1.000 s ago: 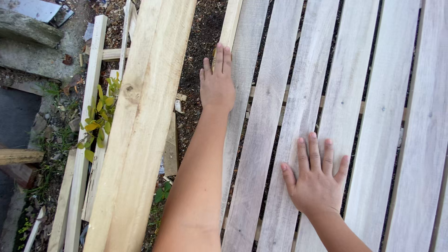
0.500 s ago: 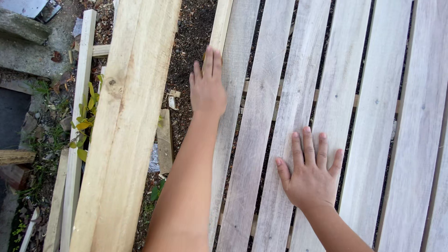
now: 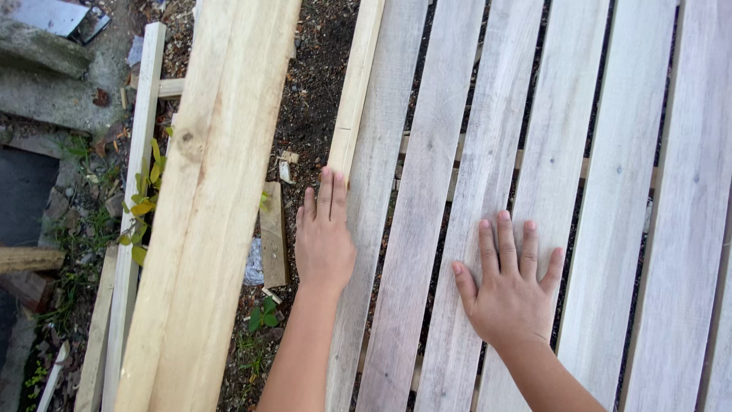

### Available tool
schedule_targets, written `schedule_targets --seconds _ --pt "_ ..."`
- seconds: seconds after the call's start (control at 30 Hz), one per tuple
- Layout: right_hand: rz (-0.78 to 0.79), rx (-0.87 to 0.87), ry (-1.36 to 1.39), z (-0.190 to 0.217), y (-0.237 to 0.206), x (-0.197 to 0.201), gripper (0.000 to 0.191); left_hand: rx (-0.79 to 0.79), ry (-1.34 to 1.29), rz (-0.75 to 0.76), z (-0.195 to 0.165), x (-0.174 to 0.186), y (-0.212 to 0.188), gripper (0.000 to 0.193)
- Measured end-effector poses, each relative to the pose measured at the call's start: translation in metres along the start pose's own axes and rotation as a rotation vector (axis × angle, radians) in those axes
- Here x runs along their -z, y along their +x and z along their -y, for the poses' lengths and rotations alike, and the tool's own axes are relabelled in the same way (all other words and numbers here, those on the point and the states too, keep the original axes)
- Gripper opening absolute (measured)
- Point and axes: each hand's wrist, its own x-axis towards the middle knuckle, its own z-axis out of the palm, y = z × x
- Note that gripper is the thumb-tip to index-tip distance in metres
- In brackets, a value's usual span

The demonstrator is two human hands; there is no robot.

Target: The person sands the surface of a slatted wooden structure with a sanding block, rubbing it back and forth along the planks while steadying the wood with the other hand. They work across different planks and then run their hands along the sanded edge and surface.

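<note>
Left grip (image 3: 324, 236) flat on narrow strip (image 3: 354, 91), beside grey slats (image 3: 427, 191)

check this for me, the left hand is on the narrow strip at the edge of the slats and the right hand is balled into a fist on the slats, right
Not quite. In the head view the right hand lies flat with fingers spread on the grey slats, not in a fist. The left hand does rest on the narrow strip at their edge.

Outdoor yard woodworking spot, bare soil (image 3: 309, 91), weeds (image 3: 145, 206), loose timber planks (image 3: 213, 214), slatted wooden panel (image 3: 610, 191)
</note>
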Motion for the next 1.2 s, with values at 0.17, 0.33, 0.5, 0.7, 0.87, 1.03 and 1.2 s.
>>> schedule_targets --seconds 0.17,0.33,0.5,0.7,0.87,1.03,1.2 --pt "-0.073 -0.005 0.165 -0.001 -0.003 -0.003 0.074 -0.016 -0.083 -0.031 -0.010 -0.008 0.082 0.083" --pt "-0.075 0.005 0.128 -0.004 -0.004 -0.010 0.074 -0.022 0.026 -0.038 -0.032 -0.004 0.173 0.084" --pt "-0.076 0.002 0.119 -0.007 -0.003 -0.011 0.074 -0.015 -0.032 -0.003 -0.026 -0.002 0.148 0.087" --pt "-0.076 0.008 0.128 -0.005 0.001 -0.008 0.074 -0.038 -0.125 -0.076 0.003 -0.005 -0.003 0.083" --pt "-0.055 0.004 0.110 -0.005 0.003 -0.006 0.076 -0.014 -0.128 0.004 0.026 0.004 -0.135 0.080" --pt "-0.043 0.015 0.079 -0.005 0.003 -0.009 0.076 0.009 -0.029 -0.015 0.024 -0.011 -0.119 0.077" --pt "-0.071 0.013 0.075 -0.006 0.004 -0.012 0.076 -0.009 -0.067 -0.018 0.002 -0.006 0.013 0.082"
